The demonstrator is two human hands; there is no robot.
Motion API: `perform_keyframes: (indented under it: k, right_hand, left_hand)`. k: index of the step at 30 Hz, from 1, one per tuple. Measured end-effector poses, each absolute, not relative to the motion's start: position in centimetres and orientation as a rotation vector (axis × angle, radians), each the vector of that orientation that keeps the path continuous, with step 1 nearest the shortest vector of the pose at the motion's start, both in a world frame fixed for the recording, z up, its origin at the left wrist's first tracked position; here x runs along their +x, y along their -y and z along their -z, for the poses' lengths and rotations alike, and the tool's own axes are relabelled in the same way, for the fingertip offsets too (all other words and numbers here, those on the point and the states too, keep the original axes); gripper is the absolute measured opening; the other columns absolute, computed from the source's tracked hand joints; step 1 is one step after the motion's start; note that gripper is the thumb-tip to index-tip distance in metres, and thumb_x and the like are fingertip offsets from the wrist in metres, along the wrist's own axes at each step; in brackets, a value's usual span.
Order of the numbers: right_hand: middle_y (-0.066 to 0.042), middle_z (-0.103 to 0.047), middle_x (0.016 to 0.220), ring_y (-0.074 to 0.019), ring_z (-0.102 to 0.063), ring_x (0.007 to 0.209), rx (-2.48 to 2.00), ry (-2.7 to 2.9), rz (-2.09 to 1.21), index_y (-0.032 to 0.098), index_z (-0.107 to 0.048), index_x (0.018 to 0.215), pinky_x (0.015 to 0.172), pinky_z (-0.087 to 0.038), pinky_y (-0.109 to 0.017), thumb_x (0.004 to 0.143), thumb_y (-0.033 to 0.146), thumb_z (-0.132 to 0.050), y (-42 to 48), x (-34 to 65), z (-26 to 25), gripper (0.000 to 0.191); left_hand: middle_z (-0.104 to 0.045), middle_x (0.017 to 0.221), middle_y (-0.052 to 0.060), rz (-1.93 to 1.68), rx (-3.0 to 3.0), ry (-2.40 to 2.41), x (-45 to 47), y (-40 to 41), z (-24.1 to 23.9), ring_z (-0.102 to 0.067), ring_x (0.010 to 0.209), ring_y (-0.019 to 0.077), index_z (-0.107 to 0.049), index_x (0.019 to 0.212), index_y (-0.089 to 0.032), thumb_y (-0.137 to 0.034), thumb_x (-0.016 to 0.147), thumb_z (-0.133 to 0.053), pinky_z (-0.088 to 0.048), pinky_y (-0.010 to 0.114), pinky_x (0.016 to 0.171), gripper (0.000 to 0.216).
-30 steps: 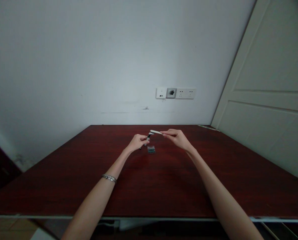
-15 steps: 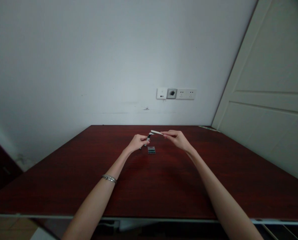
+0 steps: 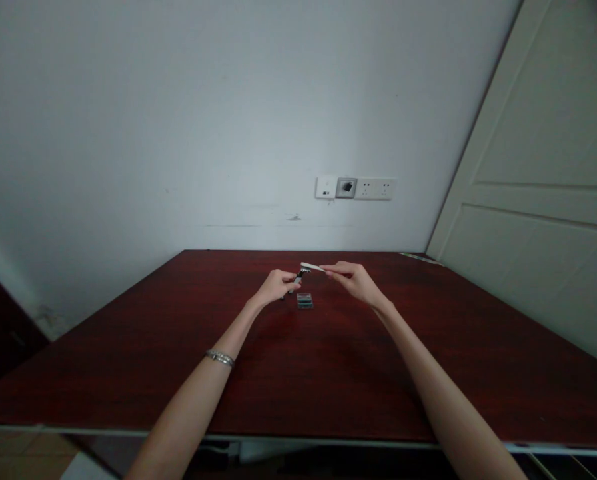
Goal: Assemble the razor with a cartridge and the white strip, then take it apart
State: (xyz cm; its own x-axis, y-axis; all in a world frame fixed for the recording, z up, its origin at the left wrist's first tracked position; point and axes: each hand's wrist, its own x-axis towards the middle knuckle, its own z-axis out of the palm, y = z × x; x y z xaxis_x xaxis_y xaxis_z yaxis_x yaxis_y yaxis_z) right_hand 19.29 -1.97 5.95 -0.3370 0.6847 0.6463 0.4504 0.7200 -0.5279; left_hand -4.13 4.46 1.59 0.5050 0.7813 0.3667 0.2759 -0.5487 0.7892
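Note:
Both my arms reach out over a dark red wooden table (image 3: 328,373). My left hand (image 3: 277,287) is closed round a small black and silver handle (image 3: 298,275), which looks like a razor. My right hand (image 3: 352,279) pinches a thin pale strip (image 3: 312,267) whose tip meets the top of that handle. A small clear plastic box (image 3: 305,301) lies on the table just below and between the two hands. A silver bracelet (image 3: 220,358) sits on my left wrist.
A white wall stands behind the table, with a row of sockets (image 3: 355,188) above its far edge. A pale door (image 3: 543,187) stands to the right. The table's near edge (image 3: 298,437) runs across the bottom of the view.
The hands hold nearly the same pose. The pale strip has come slightly closer to the top of the handle, and the view has shifted a little.

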Motion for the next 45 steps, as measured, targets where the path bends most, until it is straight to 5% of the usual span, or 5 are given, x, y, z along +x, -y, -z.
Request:
perform_keyframes:
  k: [45]
  right_hand:
    - [-0.006,-0.069,0.095,-0.02,-0.062,0.083,-0.924,1.871,-0.488,0.019,-0.068,0.1,0.076,-0.047,-0.032,0.078,0.033,-0.057,2.3,19.7,-6.5,0.029]
  left_hand:
    - [-0.064,0.067,0.003,-0.998,2.037,-0.865,-4.0,-3.6,-2.6,-0.059,0.062,0.0133,-0.065,0.072,-0.01,-0.022,0.066,-0.06,-0.044,0.023,0.062,0.015]
